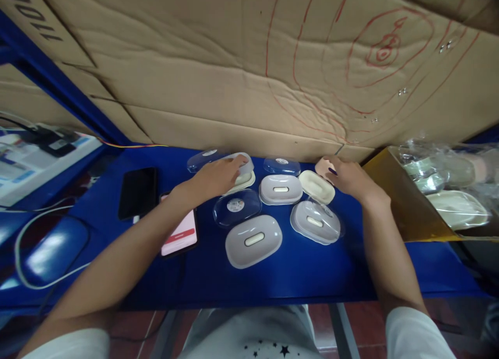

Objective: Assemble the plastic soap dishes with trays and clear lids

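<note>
Toward the back of the blue table, my left hand [221, 175] has its fingers closed over the edge of a grey oval soap dish tray [245, 164]. A cream base [246, 181] lies under that tray. Over to the right, my right hand [346, 176] grips a peach-coloured oval soap dish piece [323, 168] by the cardboard; the fingers partly hide it. Beside it lies a cream oval base [317, 187]. Grey soap dishes with cream slots lie between my arms: one at the middle [280, 189], one in front [253, 241], and one under a clear lid [315, 222].
Clear lids lie at the front left [237, 207], back middle [282, 165] and back left [200, 160]. Left of them are a black phone [138, 193] and a lit phone [181, 236]. Cables and a power strip [70, 154] sit far left. A box [397, 193] of bagged dishes stands right; cardboard [202, 63] rises behind.
</note>
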Available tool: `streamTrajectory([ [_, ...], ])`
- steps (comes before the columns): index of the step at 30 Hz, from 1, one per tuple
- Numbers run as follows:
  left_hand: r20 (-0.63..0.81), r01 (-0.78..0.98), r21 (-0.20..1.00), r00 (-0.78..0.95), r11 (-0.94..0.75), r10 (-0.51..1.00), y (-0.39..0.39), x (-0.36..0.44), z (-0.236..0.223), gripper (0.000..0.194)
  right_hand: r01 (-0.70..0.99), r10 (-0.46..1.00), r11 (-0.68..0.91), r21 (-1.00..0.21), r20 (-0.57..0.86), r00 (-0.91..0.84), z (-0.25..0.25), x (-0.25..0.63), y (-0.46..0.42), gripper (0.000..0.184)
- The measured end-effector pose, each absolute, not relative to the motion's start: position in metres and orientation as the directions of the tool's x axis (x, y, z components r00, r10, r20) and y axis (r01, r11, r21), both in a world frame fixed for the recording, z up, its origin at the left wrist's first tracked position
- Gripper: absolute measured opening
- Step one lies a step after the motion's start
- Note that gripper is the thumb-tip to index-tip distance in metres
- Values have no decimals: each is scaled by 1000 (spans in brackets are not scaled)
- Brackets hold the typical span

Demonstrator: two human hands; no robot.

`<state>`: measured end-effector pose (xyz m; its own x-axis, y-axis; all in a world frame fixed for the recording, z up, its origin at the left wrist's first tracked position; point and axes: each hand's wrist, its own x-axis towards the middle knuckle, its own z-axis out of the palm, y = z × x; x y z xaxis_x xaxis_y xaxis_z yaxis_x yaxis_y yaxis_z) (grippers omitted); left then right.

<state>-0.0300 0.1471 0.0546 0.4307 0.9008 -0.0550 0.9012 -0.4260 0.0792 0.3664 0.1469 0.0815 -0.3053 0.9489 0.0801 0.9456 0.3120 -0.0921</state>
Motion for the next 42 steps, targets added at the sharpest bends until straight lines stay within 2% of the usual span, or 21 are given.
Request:
streamTrajectory([
  [2,-18,908,69,415,-413,910,141,-21,60,46,892,900,434,-124,101,-424,75,341,141,35],
  [5,9,909,40,415,-415,910,128,-10,69,42,737,764,626,-256,8,-646,59,299,129,29],
  [7,-46,882,37,471,-470,881,117,-8,73,31,712,727,653,-257,-51,-685,49,278,122,41],
  [9,-174,838,73,544,-540,821,105,-10,75,24,731,737,648,-213,-69,-673,42,268,119,49],
  [12,-339,820,135,566,-556,752,92,-12,74,41,714,724,661,-231,-55,-688,45,270,121,40],
  [15,-375,827,165,557,-538,741,88,-11,72,59,709,730,653,-265,-28,-683,60,286,125,37],
  [18,-355,819,197,573,-540,739,90,-9,67,63,754,781,611,-242,30,-624,78,309,128,43],
  [21,-292,784,195,620,-589,729,92,-9,62,58,838,847,530,-129,54,-528,89,331,130,46],
  [23,-250,746,191,666,-638,703,92,-6,60,49,893,893,449,-36,38,-448,91,339,132,43],
  [26,-207,693,181,720,-697,662,90,3,63,19,930,930,365,46,34,-367,93,337,133,38],
  [28,-173,675,149,737,-723,653,82,11,66,19,935,935,346,70,60,-351,96,329,126,37],
  [30,-115,657,106,753,-746,647,66,18,64,24,925,921,375,65,84,-380,98,319,106,33],
  [32,-31,614,72,789,-786,613,45,22,55,15,887,885,461,4,74,-460,91,311,72,35],
  [34,11,600,44,799,-799,601,23,23,39,32,841,846,531,-105,16,-532,72,308,31,36],
  [37,1,621,-1,784,-784,621,3,19,18,30,862,872,489,-132,63,-485,31,313,-22,40],
  [40,19,612,74,789,-787,615,1,16,16,30,915,917,387,-117,156,-368,-1,327,-48,56],
  [42,27,597,169,792,-784,610,5,14,22,29,927,927,353,-125,182,-329,-10,337,-49,57],
])
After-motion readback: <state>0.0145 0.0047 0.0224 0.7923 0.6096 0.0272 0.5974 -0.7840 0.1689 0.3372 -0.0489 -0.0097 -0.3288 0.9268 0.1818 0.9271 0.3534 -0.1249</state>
